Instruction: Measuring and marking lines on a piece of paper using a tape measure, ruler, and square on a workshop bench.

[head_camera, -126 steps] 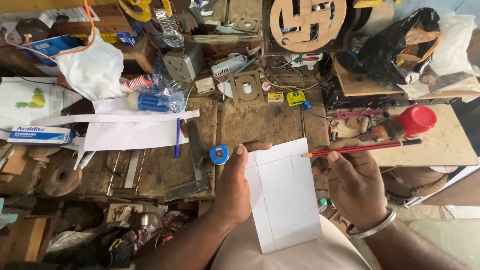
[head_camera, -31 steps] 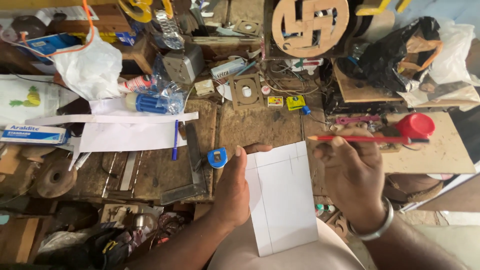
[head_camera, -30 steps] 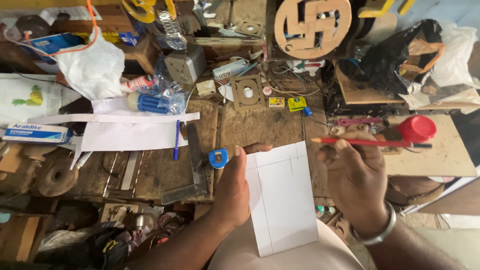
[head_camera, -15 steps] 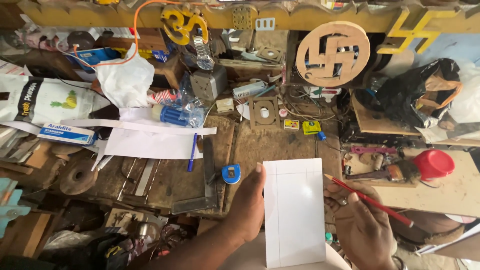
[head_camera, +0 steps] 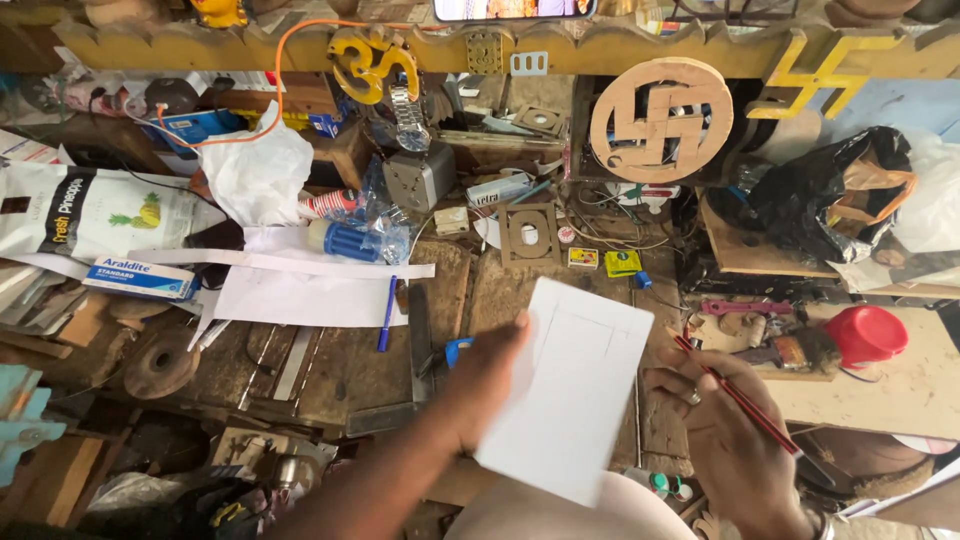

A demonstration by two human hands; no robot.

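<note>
Behind the white sheet (head_camera: 572, 390), left hand (head_camera: 487, 385) fingertips hidden

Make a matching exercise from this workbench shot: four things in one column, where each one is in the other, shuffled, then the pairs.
Things:
1. white card
2. red pencil
3. blue pen
4. red cap

Places:
A. on the bench at far right
B. in the right hand
C. lying on white paper
D. gripped by the left hand

Pairs: 1-D, 2-B, 3-C, 4-A
</note>
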